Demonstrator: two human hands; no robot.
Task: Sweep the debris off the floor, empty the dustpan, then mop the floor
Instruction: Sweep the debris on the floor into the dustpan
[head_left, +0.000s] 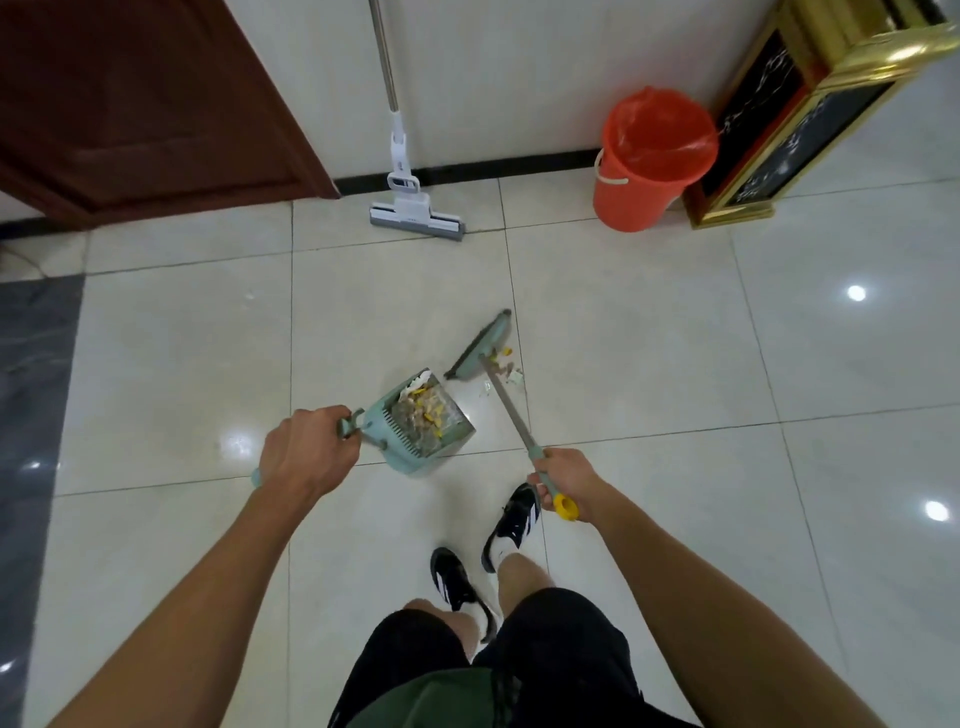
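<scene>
My left hand (306, 452) grips the handle of a pale green dustpan (410, 457) that sits on the tiled floor with yellow and brown debris (426, 410) inside it. My right hand (563, 483) holds the handle of a green broom (480, 347), near its yellow end cap. The broom head rests on the floor just right of the dustpan's mouth. A few loose scraps (506, 369) lie beside the broom head. A white and grey mop (413, 210) leans against the far wall.
An orange bucket (649, 166) lined with a bag stands by the wall at the back right, next to a gold and black cabinet (789, 124). A brown door (130, 104) is at the back left. My feet in black shoes (511, 525) stand behind the dustpan.
</scene>
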